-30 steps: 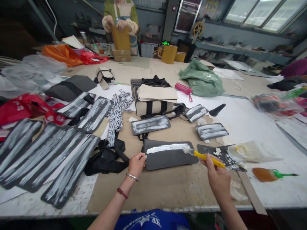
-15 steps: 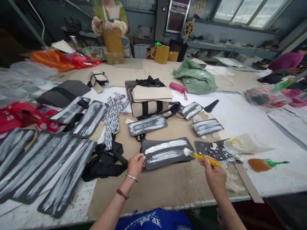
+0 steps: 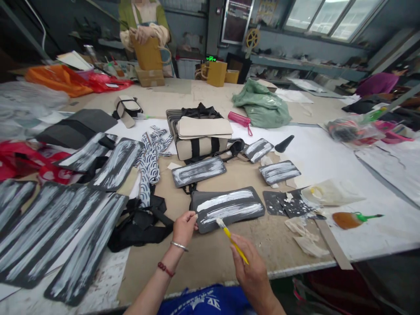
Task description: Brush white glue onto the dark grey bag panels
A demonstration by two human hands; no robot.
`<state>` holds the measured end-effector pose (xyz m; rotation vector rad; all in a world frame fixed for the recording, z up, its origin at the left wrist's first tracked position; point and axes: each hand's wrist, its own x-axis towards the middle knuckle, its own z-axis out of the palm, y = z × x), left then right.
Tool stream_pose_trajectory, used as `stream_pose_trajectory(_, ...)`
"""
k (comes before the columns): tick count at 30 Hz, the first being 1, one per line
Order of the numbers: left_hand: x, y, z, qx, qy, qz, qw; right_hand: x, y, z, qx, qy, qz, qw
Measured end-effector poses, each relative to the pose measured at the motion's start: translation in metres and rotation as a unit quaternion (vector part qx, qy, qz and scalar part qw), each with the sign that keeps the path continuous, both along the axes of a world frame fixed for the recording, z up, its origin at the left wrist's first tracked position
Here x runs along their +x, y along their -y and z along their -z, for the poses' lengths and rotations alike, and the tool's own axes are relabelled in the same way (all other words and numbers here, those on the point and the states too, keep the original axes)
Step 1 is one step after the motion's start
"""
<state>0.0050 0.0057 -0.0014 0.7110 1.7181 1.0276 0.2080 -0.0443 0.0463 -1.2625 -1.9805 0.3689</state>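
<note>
In my right hand [image 3: 251,264] is a brush [image 3: 233,241] with a yellow handle. Its whitish bristles touch the lower part of a dark grey panel [image 3: 193,202] streaked with white paste. My left hand [image 3: 184,226] pinches that panel at its lower left corner. Beyond it lie a smaller coated panel [image 3: 199,171] and two more to the right, one of them a short coated panel [image 3: 280,172]. Right of the panel, a paste-spattered dark board [image 3: 274,203] lies beside a translucent bag [image 3: 331,192].
Several long coated panels [image 3: 85,249] cover the left side. Black straps [image 3: 138,229] and patterned fabric [image 3: 149,164] lie between. A beige stack [image 3: 205,127] stands behind, near a green bag [image 3: 260,105]. An orange-brown bottle [image 3: 344,220] lies right. Across the table stands a person [image 3: 142,26].
My right hand has moved left and toward me, bringing the brush from the panel's right end to its lower middle. My left hand keeps its hold. The view has shifted slightly.
</note>
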Motion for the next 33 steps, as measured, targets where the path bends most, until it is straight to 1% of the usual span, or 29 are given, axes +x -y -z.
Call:
stream_pose_trajectory(1,0.000,0.000,0.000,0.000,0.005,-0.001,1.000,-0.003,0.000,-0.005,-0.018,-0.028,0.003,0.999)
stream_pose_trajectory(3,0.000,0.000,0.001,0.000,0.014,-0.003,1.000,-0.006,-0.006,-0.014,-0.058,-0.082,0.044,0.994)
stream_pose_trajectory(5,0.001,0.000,0.001,0.001,0.022,-0.004,1.000,-0.011,-0.019,-0.018,-0.125,-0.150,0.089,0.977)
stream_pose_trajectory(7,0.001,-0.001,0.001,0.002,0.027,-0.002,1.000,-0.022,-0.031,-0.017,-0.204,-0.238,0.114,0.943)
stream_pose_trajectory(9,0.001,-0.001,0.001,0.004,0.029,0.002,1.000,-0.036,-0.040,-0.012,-0.265,-0.324,0.117,0.901)
stream_pose_trajectory(11,0.001,0.000,0.001,0.007,0.027,0.007,1.000,-0.048,-0.048,-0.005,-0.295,-0.379,0.109,0.870)
stream_pose_trajectory(12,0.000,0.000,0.000,0.008,0.024,0.008,1.000,-0.050,-0.052,-0.001,-0.296,-0.391,0.106,0.865)
stream_pose_trajectory(13,0.000,0.000,0.000,0.009,0.021,0.009,1.000,-0.049,-0.056,0.003,-0.289,-0.392,0.105,0.867)
stream_pose_trajectory(15,0.000,0.001,0.001,0.011,0.012,0.009,1.000,-0.034,-0.066,0.010,-0.255,-0.364,0.119,0.888)
stream_pose_trajectory(18,-0.001,0.002,0.002,0.009,-0.007,0.001,1.000,0.014,-0.085,0.016,-0.190,-0.284,0.183,0.922)
stream_pose_trajectory(21,0.000,0.003,0.003,0.008,-0.021,-0.009,1.000,0.067,-0.101,0.018,-0.135,-0.179,0.250,0.942)
stream_pose_trajectory(23,0.000,0.003,0.004,0.004,-0.023,-0.011,1.000,0.093,-0.106,0.017,-0.103,-0.112,0.267,0.952)
stream_pose_trajectory(25,0.000,0.003,0.005,-0.001,-0.028,-0.014,1.000,0.107,-0.105,0.014,-0.069,-0.063,0.256,0.962)
stream_pose_trajectory(27,0.000,0.002,0.006,-0.004,-0.040,-0.017,0.999,0.111,-0.100,0.011,-0.029,-0.029,0.219,0.975)
stream_pose_trajectory(30,0.001,0.003,0.005,0.001,-0.057,-0.022,0.998,0.103,-0.088,0.007,0.010,0.009,0.146,0.989)
stream_pose_trajectory(33,0.004,0.004,0.002,0.008,-0.046,-0.033,0.998,0.088,-0.071,0.003,0.010,0.011,0.078,0.997)
